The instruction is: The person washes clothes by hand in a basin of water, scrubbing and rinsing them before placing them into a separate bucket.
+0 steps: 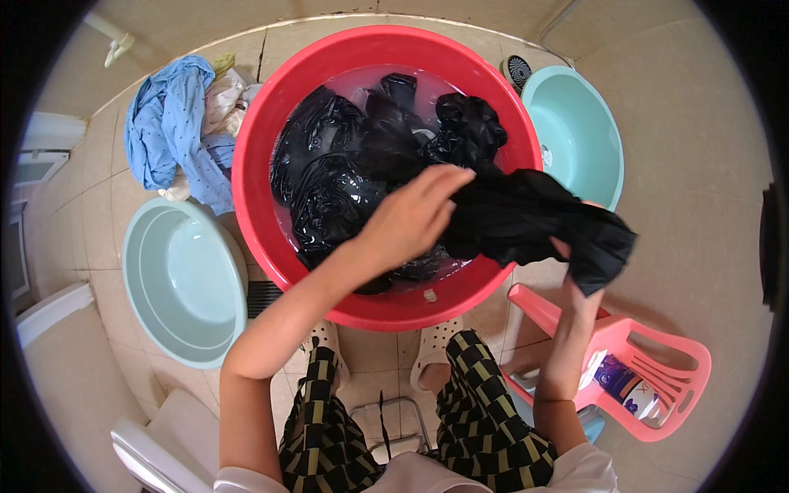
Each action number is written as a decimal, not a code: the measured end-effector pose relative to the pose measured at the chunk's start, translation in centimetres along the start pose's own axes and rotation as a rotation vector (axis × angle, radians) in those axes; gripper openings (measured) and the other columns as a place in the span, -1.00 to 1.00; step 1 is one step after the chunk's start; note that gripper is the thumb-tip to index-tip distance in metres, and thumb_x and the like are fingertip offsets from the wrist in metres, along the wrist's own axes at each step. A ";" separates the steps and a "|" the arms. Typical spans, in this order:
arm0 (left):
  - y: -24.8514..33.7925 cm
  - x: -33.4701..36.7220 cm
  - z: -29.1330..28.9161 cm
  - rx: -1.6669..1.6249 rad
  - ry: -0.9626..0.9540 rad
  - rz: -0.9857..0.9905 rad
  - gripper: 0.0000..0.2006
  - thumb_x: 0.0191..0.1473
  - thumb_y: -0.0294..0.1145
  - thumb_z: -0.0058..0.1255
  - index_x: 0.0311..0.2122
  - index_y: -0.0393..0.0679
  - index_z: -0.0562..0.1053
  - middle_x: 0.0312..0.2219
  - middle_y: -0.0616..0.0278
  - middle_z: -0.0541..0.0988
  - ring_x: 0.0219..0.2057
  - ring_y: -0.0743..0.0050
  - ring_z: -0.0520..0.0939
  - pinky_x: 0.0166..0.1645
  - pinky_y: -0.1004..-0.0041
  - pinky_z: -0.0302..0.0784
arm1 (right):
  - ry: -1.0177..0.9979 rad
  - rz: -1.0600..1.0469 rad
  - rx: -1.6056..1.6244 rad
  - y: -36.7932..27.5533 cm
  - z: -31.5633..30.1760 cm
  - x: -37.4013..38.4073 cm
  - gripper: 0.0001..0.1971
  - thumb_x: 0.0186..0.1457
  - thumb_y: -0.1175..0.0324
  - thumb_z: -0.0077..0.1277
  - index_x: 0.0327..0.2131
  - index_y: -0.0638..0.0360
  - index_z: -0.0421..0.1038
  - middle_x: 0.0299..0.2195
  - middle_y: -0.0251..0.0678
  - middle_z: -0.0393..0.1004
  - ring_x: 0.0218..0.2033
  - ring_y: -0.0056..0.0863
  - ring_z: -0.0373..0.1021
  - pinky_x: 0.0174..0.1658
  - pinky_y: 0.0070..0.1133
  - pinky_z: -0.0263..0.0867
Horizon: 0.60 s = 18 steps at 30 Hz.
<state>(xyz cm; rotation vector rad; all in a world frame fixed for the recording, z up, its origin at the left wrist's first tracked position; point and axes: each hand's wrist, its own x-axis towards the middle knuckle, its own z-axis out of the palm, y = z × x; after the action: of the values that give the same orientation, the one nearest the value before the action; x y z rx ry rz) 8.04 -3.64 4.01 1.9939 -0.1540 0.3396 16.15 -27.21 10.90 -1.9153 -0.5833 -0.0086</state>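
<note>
A large red basin [382, 316] holds black wet clothes [329, 181] in cloudy water. From this pile a black garment [526, 209] stretches over the basin's right rim. My right hand [583, 287] grips its far right end, with folds of cloth covering most of the fingers. My left hand [415, 215] hovers over the middle of the basin, fingers stretched out, their tips at the garment's left part. Whether those tips touch the cloth I cannot tell.
Light-blue basins stand left [185, 287] and right [575, 135] of the red one. Blue dotted clothing [177, 123] lies heaped at far left. A pink plastic chair [690, 361] at lower right bears a purple-and-white package [625, 386]. My feet, in pale clogs [431, 345], are by the red basin.
</note>
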 end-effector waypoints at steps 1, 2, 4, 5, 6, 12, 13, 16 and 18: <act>-1.6 0.2 -0.1 0.128 -0.065 -0.050 -0.51 -0.07 -0.58 -0.08 0.05 -0.14 0.22 -0.07 0.06 0.33 -0.04 0.13 0.40 -0.01 0.32 0.38 | 0.083 -0.009 0.030 0.2 -0.9 -0.3 -0.63 -0.23 0.74 -0.01 -0.23 0.30 0.39 -0.26 -0.28 0.40 -0.22 -0.47 0.34 -0.11 -0.55 0.28; -2.8 1.0 0.1 0.244 -0.131 -0.084 -0.48 -0.08 -0.60 -0.09 0.07 -0.14 0.20 -0.07 0.06 0.33 -0.01 0.13 0.37 0.04 0.30 0.32 | 0.177 -0.029 0.042 -0.2 -2.4 -0.5 -0.62 -0.19 0.77 -0.05 -0.20 0.30 0.38 -0.23 -0.29 0.40 -0.18 -0.47 0.33 -0.07 -0.54 0.28; -7.3 -0.8 -0.3 0.696 -0.159 0.046 -0.40 -0.12 -0.59 -0.05 0.11 -0.11 0.15 -0.07 0.09 0.34 0.04 0.13 0.31 0.14 0.19 0.15 | 0.348 0.083 0.345 -0.6 -1.1 -0.7 -0.65 -0.16 0.74 -0.08 -0.21 0.27 0.38 -0.20 -0.27 0.39 -0.14 -0.41 0.31 0.00 -0.49 0.22; -7.5 -0.1 -0.1 0.919 -0.256 0.074 -0.32 -0.17 -0.46 0.06 0.14 -0.08 0.12 -0.09 0.12 0.36 0.08 0.15 0.25 0.18 0.10 0.03 | 0.413 0.093 0.423 -1.9 -2.1 -0.1 -0.66 -0.15 0.71 -0.08 -0.21 0.26 0.37 -0.19 -0.26 0.39 -0.13 -0.38 0.31 0.02 -0.48 0.21; -8.0 0.2 0.0 0.960 -0.333 0.026 -0.28 -0.20 -0.41 0.10 0.14 -0.08 0.11 -0.10 0.14 0.36 0.06 0.17 0.27 0.18 0.09 0.02 | 0.476 0.110 0.516 -2.7 -2.8 0.3 -0.67 -0.14 0.69 -0.08 -0.21 0.26 0.37 -0.19 -0.25 0.39 -0.12 -0.35 0.30 0.03 -0.46 0.20; -10.9 -0.8 0.7 0.917 -0.521 -0.215 -0.35 -0.32 -0.24 0.19 0.00 -0.04 0.30 -0.38 0.19 0.49 -0.24 0.28 0.48 0.06 0.16 0.16 | 0.599 0.038 0.699 -6.2 -3.7 3.4 -0.70 -0.04 0.57 -0.07 -0.16 0.30 0.34 -0.15 -0.18 0.37 -0.09 -0.32 0.29 0.07 -0.43 0.16; -10.7 -1.1 1.3 0.895 -0.541 -0.215 -0.49 -0.33 -0.25 0.17 -0.13 -0.04 0.39 -0.49 0.20 0.51 -0.31 0.26 0.52 0.01 0.23 0.20 | 0.597 0.013 0.703 -6.8 -4.0 3.7 -0.71 -0.03 0.56 -0.07 -0.16 0.31 0.33 -0.14 -0.17 0.37 -0.08 -0.32 0.29 0.07 -0.43 0.16; -9.5 -4.2 1.4 0.739 -0.607 -0.320 -0.56 -0.29 -0.25 0.09 -0.18 -0.10 0.42 -0.52 0.08 0.55 -0.41 0.15 0.58 -0.15 0.21 0.38 | 0.638 0.064 0.645 -6.3 -1.9 3.9 -0.72 -0.02 0.56 -0.07 -0.16 0.33 0.33 -0.15 -0.16 0.37 -0.09 -0.33 0.29 0.06 -0.44 0.17; -8.4 -5.4 1.2 0.681 -0.732 -0.385 -0.60 -0.28 -0.23 0.08 -0.23 -0.13 0.45 -0.53 0.01 0.55 -0.42 0.10 0.59 -0.27 0.21 0.46 | 0.519 0.048 0.687 -5.9 -1.3 4.0 -0.74 -0.03 0.58 -0.08 -0.19 0.33 0.35 -0.17 -0.19 0.39 -0.11 -0.35 0.31 0.02 -0.46 0.21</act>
<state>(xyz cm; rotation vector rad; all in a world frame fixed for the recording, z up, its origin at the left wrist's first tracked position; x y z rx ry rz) 5.29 -1.34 -5.38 2.6755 -0.1136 -0.6892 17.64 -24.97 17.63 -1.1856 -0.1485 -0.2380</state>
